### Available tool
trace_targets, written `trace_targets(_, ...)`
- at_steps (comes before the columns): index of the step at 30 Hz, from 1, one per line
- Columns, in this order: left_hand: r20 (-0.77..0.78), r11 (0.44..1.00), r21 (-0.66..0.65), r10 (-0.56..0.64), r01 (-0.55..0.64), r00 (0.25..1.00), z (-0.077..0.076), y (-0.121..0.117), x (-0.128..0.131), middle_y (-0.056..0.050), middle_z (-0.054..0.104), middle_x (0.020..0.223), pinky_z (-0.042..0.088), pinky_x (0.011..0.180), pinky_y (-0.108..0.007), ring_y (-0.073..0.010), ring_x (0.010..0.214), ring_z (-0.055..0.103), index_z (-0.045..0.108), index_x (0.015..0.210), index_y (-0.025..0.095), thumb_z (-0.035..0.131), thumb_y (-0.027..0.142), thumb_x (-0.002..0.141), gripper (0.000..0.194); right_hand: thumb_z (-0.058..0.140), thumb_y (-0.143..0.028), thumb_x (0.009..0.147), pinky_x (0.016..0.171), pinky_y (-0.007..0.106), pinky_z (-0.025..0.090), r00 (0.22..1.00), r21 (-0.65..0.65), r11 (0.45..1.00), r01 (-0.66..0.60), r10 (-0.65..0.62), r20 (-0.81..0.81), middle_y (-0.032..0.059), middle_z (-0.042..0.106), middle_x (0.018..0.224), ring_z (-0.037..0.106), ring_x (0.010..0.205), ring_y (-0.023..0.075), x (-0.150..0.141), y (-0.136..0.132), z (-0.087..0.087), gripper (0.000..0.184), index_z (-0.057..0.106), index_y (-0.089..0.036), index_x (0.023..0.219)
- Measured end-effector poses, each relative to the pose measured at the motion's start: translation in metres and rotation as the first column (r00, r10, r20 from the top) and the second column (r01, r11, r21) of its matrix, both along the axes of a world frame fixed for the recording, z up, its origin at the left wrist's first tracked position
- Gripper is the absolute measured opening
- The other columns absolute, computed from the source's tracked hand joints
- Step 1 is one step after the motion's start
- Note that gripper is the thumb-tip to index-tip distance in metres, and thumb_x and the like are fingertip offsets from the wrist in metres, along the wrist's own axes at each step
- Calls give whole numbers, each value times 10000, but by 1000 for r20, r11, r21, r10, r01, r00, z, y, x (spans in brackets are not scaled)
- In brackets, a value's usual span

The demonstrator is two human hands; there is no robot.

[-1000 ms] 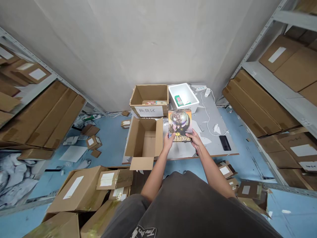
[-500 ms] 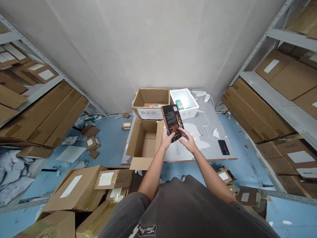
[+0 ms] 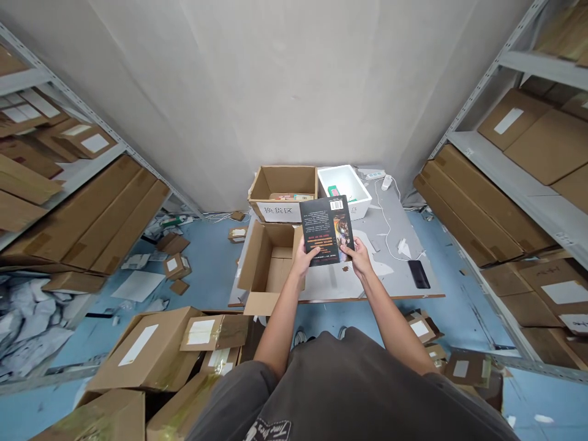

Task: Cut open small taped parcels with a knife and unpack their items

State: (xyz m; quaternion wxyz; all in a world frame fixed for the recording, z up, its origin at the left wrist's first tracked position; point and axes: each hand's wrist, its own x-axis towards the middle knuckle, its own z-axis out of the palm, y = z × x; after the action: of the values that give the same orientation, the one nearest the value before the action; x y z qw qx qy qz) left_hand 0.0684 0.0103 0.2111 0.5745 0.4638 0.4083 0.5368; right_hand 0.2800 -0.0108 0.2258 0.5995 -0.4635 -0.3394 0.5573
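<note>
I hold a book (image 3: 326, 229) with both hands above the grey table (image 3: 390, 269), its dark back cover with a barcode facing me. My left hand (image 3: 304, 257) grips its lower left corner and my right hand (image 3: 358, 256) grips its lower right corner. An open empty cardboard box (image 3: 269, 264) stands on the table just left of the book. Behind it sit a labelled cardboard box (image 3: 282, 193) and a white bin (image 3: 344, 190).
A black phone (image 3: 418, 273) and a white cable (image 3: 388, 220) lie on the table's right side. Metal shelves with flat cartons (image 3: 463, 202) line both sides. Cardboard boxes (image 3: 151, 346) and scraps litter the blue floor at left and near my legs.
The book was turned over: its colourful front faced me a second ago, and now the dark back cover does. My right hand let go during the flip and grips it again.
</note>
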Motion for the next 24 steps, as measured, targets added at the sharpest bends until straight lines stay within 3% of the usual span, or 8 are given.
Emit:
trace_targets(3,-177,981,91,184,-170,967,12,-3,17,-138,562,1619,445,1252,-507,-336,1527,511,511,1586,265,882,509,838,869,957,-514,673,865,419,660,995,78,993,84,-87,44,33,817,1012,783,946,265,-6,-2,9,560,600,-269,1028)
trace_targets(7,-201,992,124,51,-26,978,31,-8,55,-140,585,1587,455,1235,-472,-336,1497,537,548,1566,257,908,501,813,869,848,-500,798,974,452,638,971,205,977,65,-109,213,72,808,1131,767,1065,277,-26,-13,14,448,678,-255,1131)
trace_targets(10,-109,996,68,56,-49,992,42,-3,70,-133,710,1395,507,1170,-450,-321,1338,658,594,1492,227,946,484,774,839,790,-433,844,1140,494,550,921,290,956,-47,-71,382,93,784,1274,717,1246,306,-35,-27,15,425,751,-245,1223)
trace_targets(13,83,999,-25,50,-48,995,43,8,58,-127,766,1265,549,1108,-452,-309,1213,725,668,1336,197,912,532,800,677,769,-422,869,1225,521,474,888,342,929,-142,-33,458,103,753,1375,651,1373,318,-25,-33,13,425,784,-248,1257)
trace_targets(17,292,988,-130,-38,79,956,30,15,31,-128,796,1215,576,1074,-515,-346,1162,761,679,1308,185,968,519,710,743,772,-509,870,1235,559,448,831,289,953,95,-236,504,123,663,1515,543,1486,325,7,-19,10,500,748,-264,1304)
trace_targets(18,322,984,-145,-53,104,945,25,15,26,-130,799,1218,574,1080,-529,-357,1172,761,675,1330,183,976,507,697,772,800,-529,839,1215,564,468,842,229,965,132,-231,488,127,663,1512,548,1479,333,13,-14,10,568,723,-266,1336)
trace_targets(20,364,978,-168,-57,125,930,16,13,21,-134,801,1239,566,1101,-544,-371,1204,755,662,1380,183,979,490,690,819,851,-561,775,1144,551,533,923,85,993,77,-103,371,127,714,1437,622,1395,348,19,-6,8,677,693,-259,1360)
trace_targets(24,383,970,-207,-39,126,923,6,11,21,-135,804,1258,561,1124,-547,-376,1226,753,653,1420,177,975,470,693,848,894,-582,739,1006,495,612,991,-6,995,-104,104,89,78,806,1245,756,1149,338,14,-4,9,627,723,-260,1248)
